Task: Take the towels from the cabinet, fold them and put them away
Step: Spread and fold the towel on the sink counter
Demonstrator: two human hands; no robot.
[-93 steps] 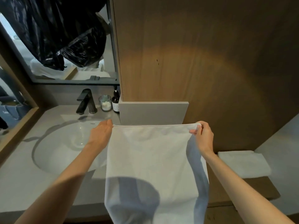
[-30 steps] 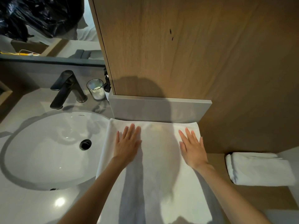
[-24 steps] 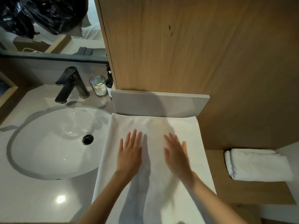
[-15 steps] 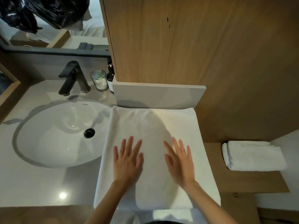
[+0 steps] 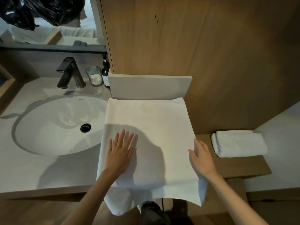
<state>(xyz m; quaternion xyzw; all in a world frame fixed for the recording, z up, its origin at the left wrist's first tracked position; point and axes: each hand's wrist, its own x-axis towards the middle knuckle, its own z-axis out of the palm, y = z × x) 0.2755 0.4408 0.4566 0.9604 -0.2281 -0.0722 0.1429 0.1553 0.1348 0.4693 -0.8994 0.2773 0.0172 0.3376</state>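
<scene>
A white towel [image 5: 151,125] lies spread flat on the counter [image 5: 32,174] to the right of the sink, its near end hanging over the front edge. My left hand [image 5: 119,152] presses flat on the towel's left part, fingers straight. My right hand [image 5: 202,157] lies with straight fingers along the towel's right edge. A folded white towel [image 5: 238,142] rests on the wooden shelf [image 5: 243,166] at the right. The wooden cabinet [image 5: 186,38] rises behind the counter.
A white basin [image 5: 48,129] with a black drain sits left of the towel. Behind it stand a black faucet [image 5: 69,72], a glass jar [image 5: 94,75] and a dark pump bottle [image 5: 105,72]. A grey upstand [image 5: 149,86] backs the towel. A mirror hangs above.
I laid the held-up towel on the counter and smoothed it toward me with both flat hands. My right hand has since slid out to the towel's right edge.
</scene>
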